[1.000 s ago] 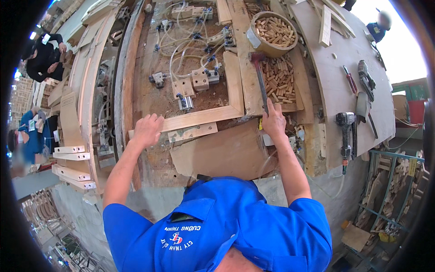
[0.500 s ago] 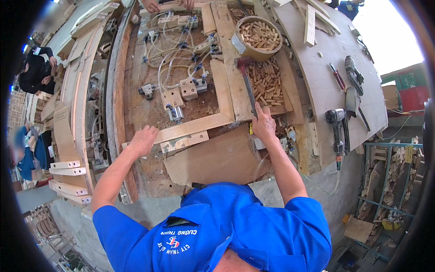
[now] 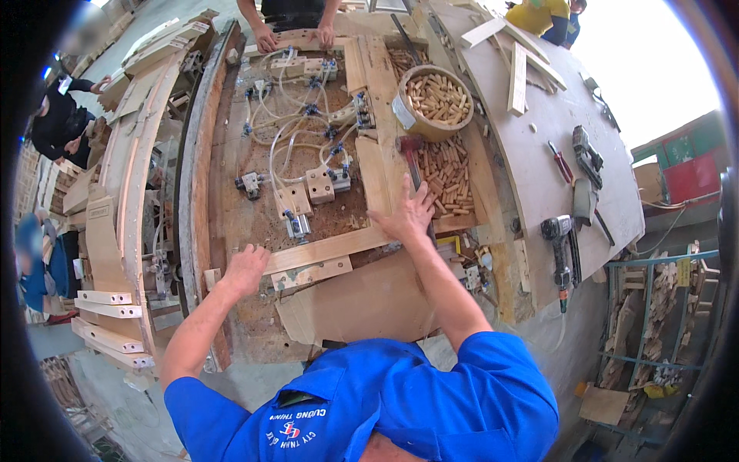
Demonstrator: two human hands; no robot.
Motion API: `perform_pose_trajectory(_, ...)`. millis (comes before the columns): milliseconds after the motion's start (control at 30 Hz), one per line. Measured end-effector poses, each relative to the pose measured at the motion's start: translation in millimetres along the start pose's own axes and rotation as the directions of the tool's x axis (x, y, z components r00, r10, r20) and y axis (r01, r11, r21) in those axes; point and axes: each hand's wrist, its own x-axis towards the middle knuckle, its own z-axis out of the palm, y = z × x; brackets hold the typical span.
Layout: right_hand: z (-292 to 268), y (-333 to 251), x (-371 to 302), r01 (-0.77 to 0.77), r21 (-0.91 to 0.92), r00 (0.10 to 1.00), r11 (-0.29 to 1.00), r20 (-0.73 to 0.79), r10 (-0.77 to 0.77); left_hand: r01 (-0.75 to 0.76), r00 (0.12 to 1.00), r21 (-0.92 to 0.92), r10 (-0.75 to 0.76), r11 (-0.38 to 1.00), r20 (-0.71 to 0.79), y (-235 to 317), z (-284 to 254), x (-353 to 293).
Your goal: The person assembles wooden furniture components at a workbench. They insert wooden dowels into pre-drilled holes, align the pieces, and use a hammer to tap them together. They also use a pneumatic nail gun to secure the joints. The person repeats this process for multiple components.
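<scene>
A light wooden frame (image 3: 323, 252) lies on the bench around a set of pneumatic clamps and clear tubes (image 3: 308, 127). My left hand (image 3: 245, 269) is closed over the left end of its near rail, fingers bent onto the wood. At the near right corner my right hand (image 3: 406, 214) rests with fingers spread, thumb toward the frame's right rail. A hammer (image 3: 411, 158) with a reddish head lies beside that hand, which hides part of its handle. Beyond the hammer, loose wooden dowels (image 3: 446, 173) fill a tray.
A round tub (image 3: 423, 123) of dowels stands at the tray's far end. Power tools (image 3: 558, 231) lie on the right table. Across the bench, a co-worker's hands (image 3: 265, 38) touch the frame's far side. Cardboard (image 3: 369, 300) lies nearest me.
My right hand has let go of the hammer, which now lies on the bench, and has moved left onto the frame's corner. The co-worker has come further into view.
</scene>
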Motion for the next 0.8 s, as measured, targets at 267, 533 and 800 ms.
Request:
perform_pose_trajectory(267, -6.1, -30.1, 6.9, -0.074, 0.004, 0.992, 0.997, 0.107, 0.073, 0.050, 0.998, -0.018, -0.051, 0.999, -0.047, -9.3, 20.3, -8.5)
perform_pose_trajectory(533, -2.1, -23.1, 6.4, -0.124, -0.059, 0.988, 0.991, 0.084, 0.128, 0.294, 0.679, -0.652, -0.633, 0.699, -0.372, -52.9, -19.1, 67.7)
perform_pose_trajectory(800, 0.5, -24.7, 9.5, -0.092, -0.016, 0.993, 0.996, 0.067, 0.093, 0.040, 0.605, -0.858, -0.695, 0.512, -0.388, -63.5, 9.0, 104.2)
